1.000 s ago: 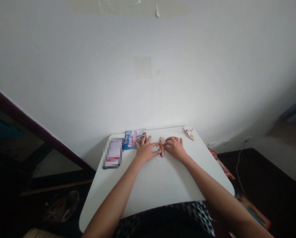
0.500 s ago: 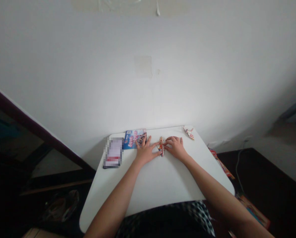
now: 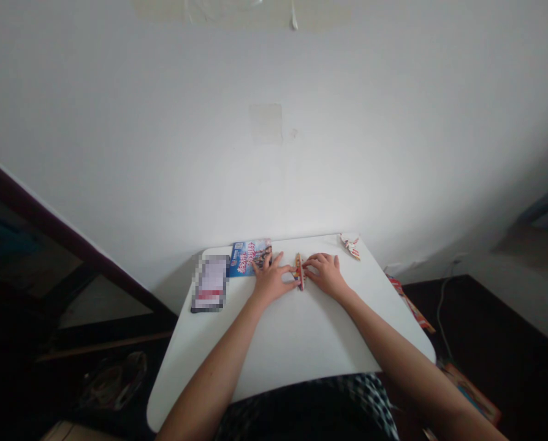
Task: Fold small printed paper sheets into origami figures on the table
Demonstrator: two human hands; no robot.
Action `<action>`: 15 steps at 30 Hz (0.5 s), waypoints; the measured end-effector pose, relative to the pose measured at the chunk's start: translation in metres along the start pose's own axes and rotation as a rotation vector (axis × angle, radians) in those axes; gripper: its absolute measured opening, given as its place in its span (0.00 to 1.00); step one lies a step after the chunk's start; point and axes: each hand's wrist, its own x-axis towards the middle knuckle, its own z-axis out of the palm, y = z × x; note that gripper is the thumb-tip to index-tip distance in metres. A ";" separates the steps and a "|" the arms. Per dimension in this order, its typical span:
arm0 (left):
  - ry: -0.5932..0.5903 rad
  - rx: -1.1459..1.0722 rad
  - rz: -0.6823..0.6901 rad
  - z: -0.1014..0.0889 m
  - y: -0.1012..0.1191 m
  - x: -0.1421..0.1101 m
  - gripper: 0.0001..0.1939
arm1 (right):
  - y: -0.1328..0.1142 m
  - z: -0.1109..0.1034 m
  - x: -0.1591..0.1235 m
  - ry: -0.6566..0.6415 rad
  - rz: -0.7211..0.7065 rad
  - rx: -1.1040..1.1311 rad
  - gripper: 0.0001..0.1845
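Observation:
A small strip of folded printed paper, coloured red, yellow and white, lies on the white table between my hands. From the left, the thumb and index finger of my left hand press on its edge, while the other fingers spread over the corner of a blue leaflet. On the opposite side, my right hand has its fingertips bunched against the paper's right edge. Part of the strip is covered by those fingers. A second folded paper piece, white with red, sits at the table's far right corner.
A phone with a blurred screen lies at the left of the white table. The wall rises right behind the table. Colourful printed sheets are beyond the right edge, lower down. A bag lies at lower left.
The fingers of my left hand have shifted slightly on the paper strip, and a little more of its red and yellow print shows. My right hand stays almost still.

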 end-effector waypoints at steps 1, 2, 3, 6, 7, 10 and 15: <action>-0.015 -0.007 0.002 -0.001 0.000 0.000 0.21 | 0.000 0.000 0.000 0.000 -0.001 0.001 0.13; -0.031 -0.010 0.009 -0.002 0.000 -0.001 0.22 | 0.000 0.000 0.000 -0.001 -0.004 0.001 0.13; -0.042 -0.006 0.009 -0.004 -0.001 -0.001 0.23 | 0.000 0.000 0.000 -0.001 -0.004 0.000 0.13; -0.078 0.013 0.011 -0.006 -0.001 -0.002 0.27 | 0.000 0.000 0.000 -0.007 0.006 -0.014 0.13; -0.090 0.018 0.010 -0.006 -0.001 -0.002 0.28 | 0.000 0.000 0.000 -0.011 0.008 -0.021 0.13; -0.118 0.033 0.006 -0.007 -0.001 -0.003 0.31 | 0.000 0.001 0.001 -0.019 0.006 -0.037 0.13; -0.137 0.056 0.010 -0.005 -0.003 -0.003 0.33 | 0.001 0.000 0.001 -0.018 0.003 -0.027 0.13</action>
